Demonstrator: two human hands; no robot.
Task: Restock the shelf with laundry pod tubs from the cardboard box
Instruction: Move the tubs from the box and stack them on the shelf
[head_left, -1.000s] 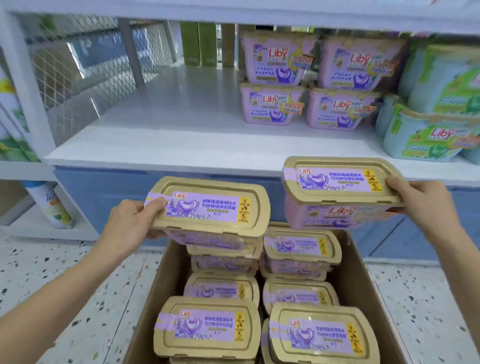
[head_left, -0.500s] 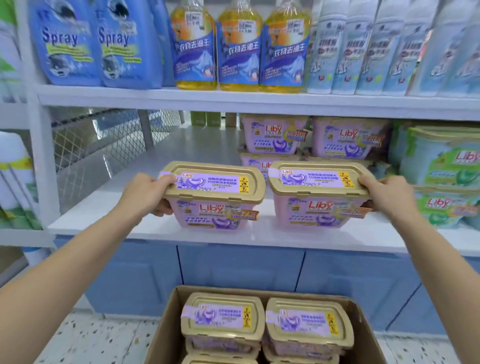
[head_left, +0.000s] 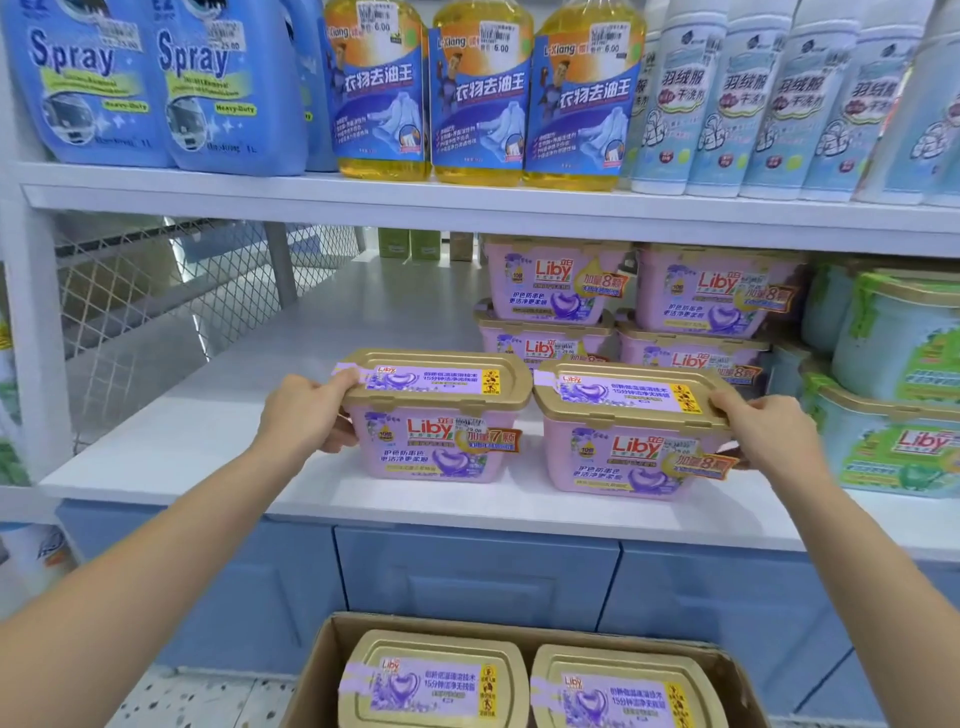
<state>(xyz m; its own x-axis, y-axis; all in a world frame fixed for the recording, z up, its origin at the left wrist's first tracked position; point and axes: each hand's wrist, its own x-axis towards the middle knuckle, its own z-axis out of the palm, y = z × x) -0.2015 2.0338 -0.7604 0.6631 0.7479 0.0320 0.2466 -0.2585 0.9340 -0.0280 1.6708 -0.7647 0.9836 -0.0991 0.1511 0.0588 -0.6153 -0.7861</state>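
Note:
Two pink laundry pod tubs with gold lids stand side by side at the front of the white shelf (head_left: 218, 431). My left hand (head_left: 304, 413) grips the left end of the left tub (head_left: 436, 418). My right hand (head_left: 763, 434) grips the right end of the right tub (head_left: 631, 441). Both tubs seem to rest on the shelf board. Behind them, several matching tubs (head_left: 556, 283) are stacked two high. Below, the open cardboard box (head_left: 317, 670) holds more tubs (head_left: 431, 686), lids up.
Green and white tubs (head_left: 904, 374) crowd the shelf's right end. A wire mesh panel (head_left: 156, 291) closes the left side. The upper shelf carries blue spray bottles (head_left: 156, 88), yellow bottles (head_left: 478, 93) and white bottles (head_left: 779, 98). Blue cabinet fronts (head_left: 467, 577) sit under the shelf.
Both hands lifted a tub each out of the box and up to the shelf. Over the last half second the tubs moved slightly further in and settled at the shelf's front.

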